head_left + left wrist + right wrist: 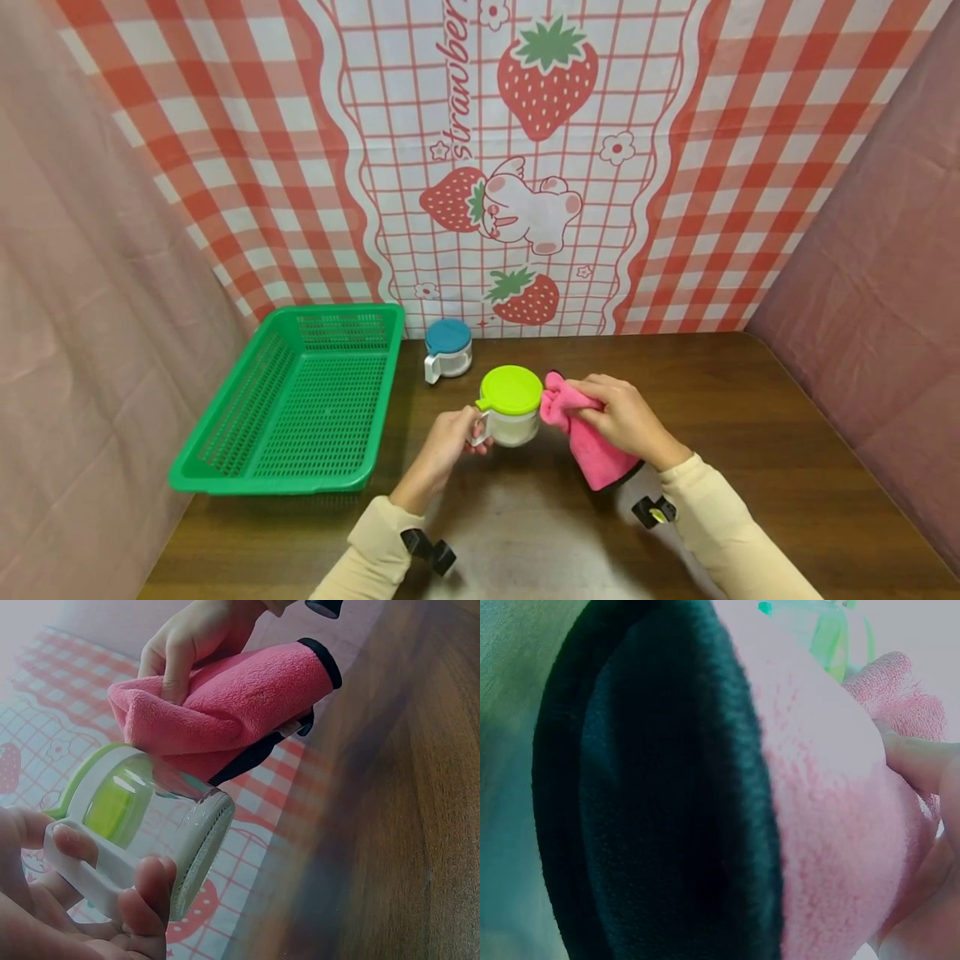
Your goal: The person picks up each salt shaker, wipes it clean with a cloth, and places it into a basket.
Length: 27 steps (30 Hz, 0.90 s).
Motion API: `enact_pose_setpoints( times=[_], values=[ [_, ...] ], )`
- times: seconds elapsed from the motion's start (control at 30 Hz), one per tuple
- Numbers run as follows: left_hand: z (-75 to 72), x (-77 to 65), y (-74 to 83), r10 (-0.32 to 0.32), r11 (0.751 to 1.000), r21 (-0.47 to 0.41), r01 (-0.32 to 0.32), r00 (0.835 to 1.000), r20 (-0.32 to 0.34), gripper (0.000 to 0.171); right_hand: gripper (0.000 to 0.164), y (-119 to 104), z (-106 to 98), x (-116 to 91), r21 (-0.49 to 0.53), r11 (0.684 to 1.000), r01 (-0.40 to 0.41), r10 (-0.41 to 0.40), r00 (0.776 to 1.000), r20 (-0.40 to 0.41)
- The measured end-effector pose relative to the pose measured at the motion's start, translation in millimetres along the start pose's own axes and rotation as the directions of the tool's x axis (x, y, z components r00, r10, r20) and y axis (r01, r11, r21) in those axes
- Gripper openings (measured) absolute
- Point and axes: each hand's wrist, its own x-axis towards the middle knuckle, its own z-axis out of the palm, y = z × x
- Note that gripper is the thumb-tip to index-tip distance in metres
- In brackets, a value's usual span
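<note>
A clear glass seasoning jar (514, 427) with a lime-green lid (512, 390) hangs over the table, its white handle gripped by my left hand (454, 432). In the left wrist view the jar (161, 802) is tilted, with fingers (142, 900) curled round the handle and a green shape showing through the glass. My right hand (619, 410) pinches a bunched pink cloth (588, 442) with black edging, right at the jar's right side. Close up in the right wrist view, the cloth (832, 825) hides most of the jar, and a thumb (915, 761) presses into it.
Behind my left hand stands a second jar with a blue lid (448, 336) and white handle. A green plastic basket (386, 400) sits on the left of the brown wooden table (750, 433). A strawberry-print checked curtain (525, 192) hangs along the table's back edge.
</note>
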Motion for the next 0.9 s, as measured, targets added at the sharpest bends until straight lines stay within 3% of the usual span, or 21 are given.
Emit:
enact_pose_setpoints(
  times=[0.9],
  values=[
    [-6.2, -2.6, 10.3, 0.013, 0.999, 0.032, -0.012, 0.999, -0.040, 0.031, 0.032, 4, -2, -7, -0.038, 0.999, -0.030, 0.031, 0.999, 0.024]
  ],
)
